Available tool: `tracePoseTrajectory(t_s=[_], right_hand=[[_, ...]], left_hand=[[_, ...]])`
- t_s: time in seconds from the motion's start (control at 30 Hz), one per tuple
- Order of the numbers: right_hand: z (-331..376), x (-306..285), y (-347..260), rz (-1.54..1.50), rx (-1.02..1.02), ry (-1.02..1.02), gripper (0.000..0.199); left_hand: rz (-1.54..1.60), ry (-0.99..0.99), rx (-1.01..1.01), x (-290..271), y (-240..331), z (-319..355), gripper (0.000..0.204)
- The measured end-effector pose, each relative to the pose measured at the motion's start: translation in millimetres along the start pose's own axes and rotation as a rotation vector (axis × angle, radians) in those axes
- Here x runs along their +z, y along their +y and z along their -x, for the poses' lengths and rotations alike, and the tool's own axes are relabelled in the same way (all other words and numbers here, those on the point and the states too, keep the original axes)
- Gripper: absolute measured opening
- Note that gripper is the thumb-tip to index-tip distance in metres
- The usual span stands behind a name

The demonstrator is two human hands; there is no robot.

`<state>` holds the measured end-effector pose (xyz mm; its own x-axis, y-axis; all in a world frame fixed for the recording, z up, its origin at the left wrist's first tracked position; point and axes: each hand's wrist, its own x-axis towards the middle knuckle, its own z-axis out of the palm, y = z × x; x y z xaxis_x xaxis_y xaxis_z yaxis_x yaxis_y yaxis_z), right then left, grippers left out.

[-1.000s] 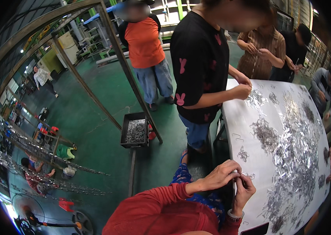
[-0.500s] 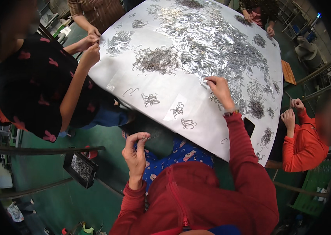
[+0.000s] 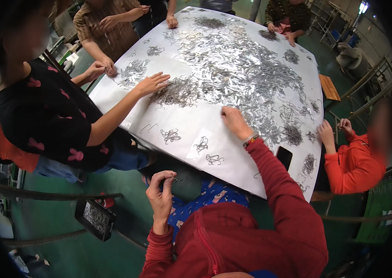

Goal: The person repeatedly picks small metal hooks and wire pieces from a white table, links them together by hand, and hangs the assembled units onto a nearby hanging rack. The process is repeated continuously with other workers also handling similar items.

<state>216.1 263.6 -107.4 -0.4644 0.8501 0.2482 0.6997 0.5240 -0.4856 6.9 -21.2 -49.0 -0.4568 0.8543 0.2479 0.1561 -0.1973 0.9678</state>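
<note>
My right hand (image 3: 234, 121) lies on the white table (image 3: 191, 120), fingers at the near edge of a wide heap of small silvery metal clips (image 3: 247, 69). My left hand (image 3: 161, 194) is raised below the table's edge and pinches a few thin metal clips (image 3: 175, 178) between thumb and fingertips. Three small tangled bunches of clips (image 3: 201, 144) lie on bare table between my hands. My sleeves are red.
A person in a black shirt (image 3: 43, 120) at the left reaches a hand (image 3: 152, 83) onto the heap. Other people work at the far edge and the right (image 3: 351, 162). A black phone (image 3: 284, 157) lies near my right arm. A black tray of clips (image 3: 96, 218) sits on the green floor.
The view swung from the aisle onto the table. My hands, together a second ago, have parted: the right went onto the table, the left stays raised with its clips.
</note>
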Motion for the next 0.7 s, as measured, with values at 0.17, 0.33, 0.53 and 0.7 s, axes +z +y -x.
tracePoseTrajectory(t_s=[0.17,0.33,0.53,0.7], right_hand=[[55,-1,-117,-1.126,0.042,-0.246,0.014],[92,-26,-183,-1.135,-0.016,-0.264,0.019],[100,-35,-199,-1.009,0.032,-0.195,0.020],[107,-21,-201,-1.178,0.092,-0.113,0.018]], left_hand=[[-0.014,0.014,-0.018,3,-6,-2,0.004],[-0.064,-0.027,-0.069,4,-7,-1,0.004],[-0.133,-0.018,-0.074,-1,-12,-2,0.006],[-0.007,0.038,-0.060,4,-20,7,0.013]])
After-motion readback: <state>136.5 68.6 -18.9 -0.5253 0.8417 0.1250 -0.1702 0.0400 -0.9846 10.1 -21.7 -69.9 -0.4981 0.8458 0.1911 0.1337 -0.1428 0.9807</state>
